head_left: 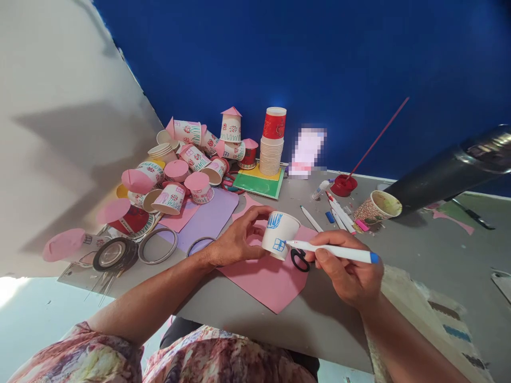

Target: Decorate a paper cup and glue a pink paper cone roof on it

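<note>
Floral cloth clothing (217,359) filled six o'clock; remotely, I saw the curled left hand (238,238) gripping one white paper cup (281,232) at five o'clock, the right hand (353,270) pinching one slim white, blue-ended marker (345,252), tip at its wall.

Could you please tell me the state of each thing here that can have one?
Left hand: closed on the paper cup
Right hand: closed on the marker
Paper cup: tilted, marked in blue
Marker: uncapped, tip at the paper cup
Blue cap: lying loose
Cup stack: standing
Patterned cup: tilted, mouth uncovered
Scissors: blades hidden, cannot tell if open
Pink sheet: lying flat, partly covered
</note>
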A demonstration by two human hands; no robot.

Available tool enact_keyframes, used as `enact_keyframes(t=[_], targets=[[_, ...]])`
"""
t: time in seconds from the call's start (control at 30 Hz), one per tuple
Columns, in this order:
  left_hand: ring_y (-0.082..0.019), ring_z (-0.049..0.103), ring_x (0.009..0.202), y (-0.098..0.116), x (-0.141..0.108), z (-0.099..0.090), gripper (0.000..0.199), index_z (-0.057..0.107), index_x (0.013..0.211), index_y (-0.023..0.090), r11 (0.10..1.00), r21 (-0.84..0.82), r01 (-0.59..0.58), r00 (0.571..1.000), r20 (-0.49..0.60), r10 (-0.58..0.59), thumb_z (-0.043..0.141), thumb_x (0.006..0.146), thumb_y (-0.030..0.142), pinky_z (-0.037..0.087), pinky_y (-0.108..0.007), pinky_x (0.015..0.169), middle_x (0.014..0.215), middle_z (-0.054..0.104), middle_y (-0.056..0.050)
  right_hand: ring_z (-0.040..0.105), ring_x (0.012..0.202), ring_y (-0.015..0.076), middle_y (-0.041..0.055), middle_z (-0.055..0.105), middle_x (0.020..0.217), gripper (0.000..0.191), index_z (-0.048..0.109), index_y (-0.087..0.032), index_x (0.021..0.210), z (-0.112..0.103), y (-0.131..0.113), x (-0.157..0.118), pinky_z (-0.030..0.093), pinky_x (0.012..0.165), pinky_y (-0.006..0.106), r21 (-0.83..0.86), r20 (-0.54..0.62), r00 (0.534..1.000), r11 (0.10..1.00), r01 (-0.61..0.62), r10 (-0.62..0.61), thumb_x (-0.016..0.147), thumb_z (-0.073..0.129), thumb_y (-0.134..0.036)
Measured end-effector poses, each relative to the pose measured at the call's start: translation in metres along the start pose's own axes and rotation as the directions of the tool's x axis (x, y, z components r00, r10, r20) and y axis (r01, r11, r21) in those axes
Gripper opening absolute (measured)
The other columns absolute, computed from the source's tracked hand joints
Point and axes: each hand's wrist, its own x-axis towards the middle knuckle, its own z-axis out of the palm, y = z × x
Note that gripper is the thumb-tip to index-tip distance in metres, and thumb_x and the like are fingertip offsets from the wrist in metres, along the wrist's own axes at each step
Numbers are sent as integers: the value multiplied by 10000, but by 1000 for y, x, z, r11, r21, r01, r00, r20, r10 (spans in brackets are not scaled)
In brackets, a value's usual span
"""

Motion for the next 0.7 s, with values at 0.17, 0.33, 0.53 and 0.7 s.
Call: enact_keyframes(t=[0.17, 0.33, 0.53, 0.7], targets=[[-303, 569, 1329, -1, -1, 0, 758, 558, 1386, 289, 1000, 20, -15, 1000, 7, 15, 799, 695, 87, 520, -493, 1105, 1452, 506, -101, 640, 516, 126, 10, 741, 714, 99, 703, -203, 985, 1, 1, 1, 499, 470, 228, -9, 3, 1000, 1000, 9, -9, 960, 607, -203], [-306, 579, 1312, -4, -1, 1, 780, 548, 1395, 307, 997, 55, -47, 999, 8, 47, 796, 691, 80, 525, -501, 1093, 1441, 516, -94, 648, 539, 125, 2, 740, 720, 102, 689, -212, 1011, 3, 3, 0, 509, 496, 226, 2, 25, 999, 1000, 19, -19, 967, 602, -182], [-308, 567, 1315, -5, -1, 1, 798, 536, 1409, 316, 996, 66, -60, 998, 25, 59, 785, 691, 70, 545, -497, 1066, 1441, 503, -98, 655, 547, 119, -2, 748, 759, 115, 697, -222, 1028, 3, 2, -2, 516, 503, 222, 22, -5, 1000, 1000, 3, -3, 966, 611, -177], [-310, 567, 1311, -5, -2, 0, 787, 530, 1410, 309, 993, 101, -64, 998, 19, 63, 790, 698, 94, 550, -494, 1055, 1442, 505, -101, 640, 528, 108, -7, 740, 757, 110, 696, -225, 1029, 3, 2, -3, 496, 489, 213, 22, 6, 1000, 1000, 0, 0, 968, 616, -182]])
